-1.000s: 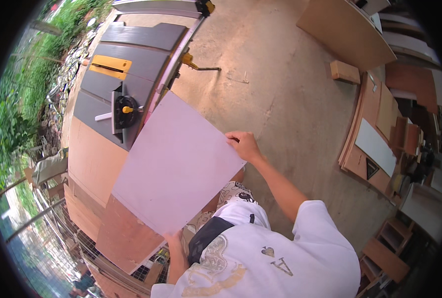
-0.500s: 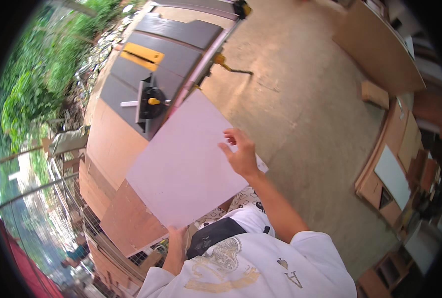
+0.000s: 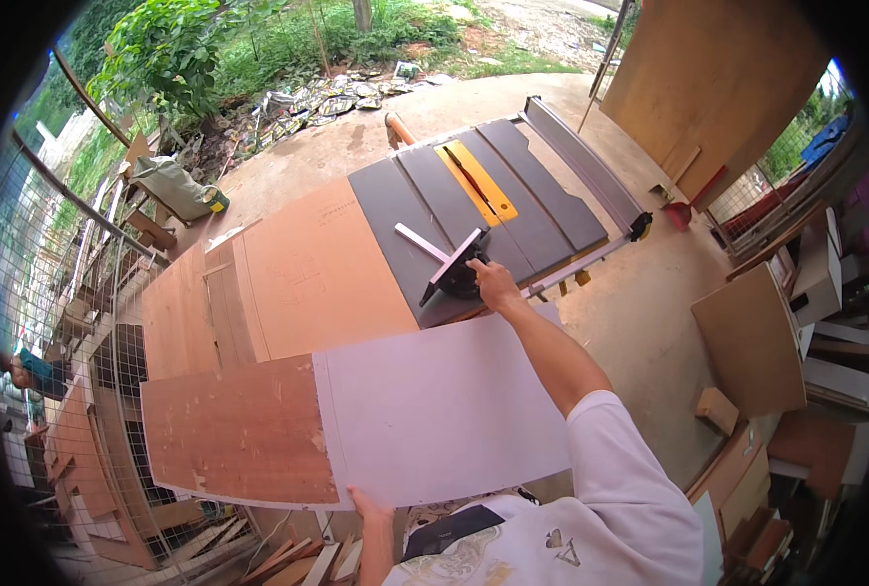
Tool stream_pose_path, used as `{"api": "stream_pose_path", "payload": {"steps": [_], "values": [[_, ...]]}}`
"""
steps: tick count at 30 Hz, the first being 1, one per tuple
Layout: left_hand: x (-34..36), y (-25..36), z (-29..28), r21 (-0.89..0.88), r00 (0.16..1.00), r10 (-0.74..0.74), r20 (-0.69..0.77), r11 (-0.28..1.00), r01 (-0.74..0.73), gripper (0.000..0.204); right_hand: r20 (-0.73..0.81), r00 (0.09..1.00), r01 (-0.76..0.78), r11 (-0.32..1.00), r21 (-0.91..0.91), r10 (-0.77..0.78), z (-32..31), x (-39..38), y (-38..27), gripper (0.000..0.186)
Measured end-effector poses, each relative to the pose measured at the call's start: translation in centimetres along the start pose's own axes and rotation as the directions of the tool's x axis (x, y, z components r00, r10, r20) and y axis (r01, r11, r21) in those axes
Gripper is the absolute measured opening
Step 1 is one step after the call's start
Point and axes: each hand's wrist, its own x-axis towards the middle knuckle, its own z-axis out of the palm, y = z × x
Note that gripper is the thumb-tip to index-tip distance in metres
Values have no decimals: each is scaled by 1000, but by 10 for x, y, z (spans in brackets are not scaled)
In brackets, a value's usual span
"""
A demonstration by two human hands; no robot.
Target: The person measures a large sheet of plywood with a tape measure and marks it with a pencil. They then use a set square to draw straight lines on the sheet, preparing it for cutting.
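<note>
Right hand [image 3: 496, 284]: fingers closed on black miter gauge with pale bar [image 3: 456, 277]. Left hand [image 3: 371, 509]: thumb over near edge of white rectangular panel [image 3: 444, 405], gripping it; other fingers hidden. Panel sits nearest the body, worn reddish-brown wooden board [image 3: 234, 430] at its left. Gauge is on the dark grey saw surface [image 3: 542, 195], near yellow slotted insert [image 3: 478, 186]. Tan board [image 3: 322, 273] adjoins saw's left.

L grip [image 3: 371, 510] partly hid by brd [image 3: 444, 400]

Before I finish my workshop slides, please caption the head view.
Right hand on the miter gauge of a table saw, left hand at the edge of a pale panel.
</note>
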Motion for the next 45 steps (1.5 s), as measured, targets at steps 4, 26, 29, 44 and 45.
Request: {"api": "stream_pose_path", "payload": {"steps": [4, 26, 29, 44, 45], "values": [[3, -1, 27, -71, 984, 96, 152, 994, -86, 74, -232, 951, 203, 978, -40, -206, -35, 16, -19, 15], [71, 41, 150, 139, 951, 2, -308, 989, 43, 59, -696, 663, -381, 925, 4, 276, -310, -312, 126, 12], [71, 36, 174, 192, 911, 84, -405, 981, -5, 54, -662, 633, -461, 882, 92, 400, -289, -355, 145, 8], [88, 36, 152, 341, 757, 256, -601, 939, -47, 55, -499, 651, -248, 781, 573, 572, -316, -401, 131, 24], [86, 30, 162, 323, 746, 204, -634, 946, 16, 60, -501, 684, -238, 812, 534, 530, -314, -394, 130, 24]]}}
